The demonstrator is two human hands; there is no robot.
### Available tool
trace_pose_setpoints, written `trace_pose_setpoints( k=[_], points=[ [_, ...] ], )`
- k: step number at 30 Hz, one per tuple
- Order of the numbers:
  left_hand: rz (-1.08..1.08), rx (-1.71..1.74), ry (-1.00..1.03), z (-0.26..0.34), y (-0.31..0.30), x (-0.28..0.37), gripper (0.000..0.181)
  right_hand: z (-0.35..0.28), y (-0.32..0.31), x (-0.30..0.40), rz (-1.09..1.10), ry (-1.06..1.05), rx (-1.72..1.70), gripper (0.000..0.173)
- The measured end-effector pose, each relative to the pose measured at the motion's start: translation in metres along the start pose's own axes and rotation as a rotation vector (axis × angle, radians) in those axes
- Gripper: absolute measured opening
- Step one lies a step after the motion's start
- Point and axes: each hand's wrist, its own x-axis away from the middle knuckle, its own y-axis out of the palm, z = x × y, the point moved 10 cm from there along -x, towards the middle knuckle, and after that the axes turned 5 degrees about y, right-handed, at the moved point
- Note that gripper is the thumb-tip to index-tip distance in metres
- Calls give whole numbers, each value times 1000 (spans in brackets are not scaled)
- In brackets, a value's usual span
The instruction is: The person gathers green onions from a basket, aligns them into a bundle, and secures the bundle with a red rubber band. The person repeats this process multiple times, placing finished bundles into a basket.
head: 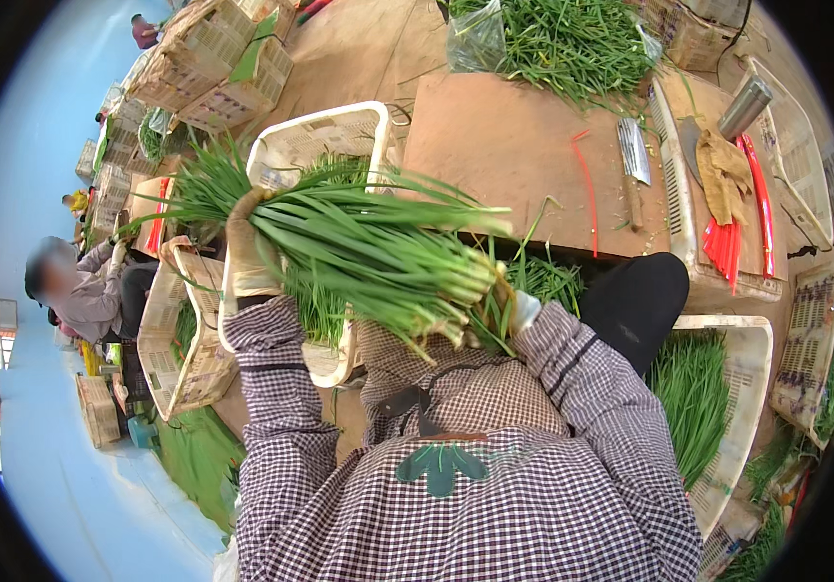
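A big bunch of garlic chives lies slantwise across my lap, its leafy tips to the left and its pale cut ends to the right. My left hand, in a worn tan glove, is wrapped around the leafy part. At the pale ends is my right hand, also gloved, with some loose, yellowish leaves at its fingers. Leaves hide much of that hand, so its grip does not show clearly. Beneath the bunch stands a white plastic crate with more chives in it.
On the board ahead lie a cleaver and a red tie strip. To the right, a crate-borne board carries a metal cylinder, a cloth and red strips. Another chive-filled crate sits at my right. A person sits at left.
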Motion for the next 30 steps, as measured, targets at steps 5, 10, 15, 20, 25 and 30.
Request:
trace_pose_setpoints(
  k=[5,10,15,20,25,30],
  points=[
    [201,87,-66,-89,-103,-29,8,62,7,23,241,454,-141,49],
    [360,-86,20,-112,-151,-41,15,48,21,25,269,474,-310,17],
    [638,-5,-191,-128,-230,-43,23,-19,29,91,468,472,-96,24],
    [714,-96,-155,-116,-216,-57,35,-99,26,60,738,127,638,14],
    [794,-223,-211,-94,-186,-46,48,-61,63,-55,255,-53,1730,62],
    [841,-449,-154,-73,-152,-43,55,6,44,-75,44,254,1994,29]
  ],
)
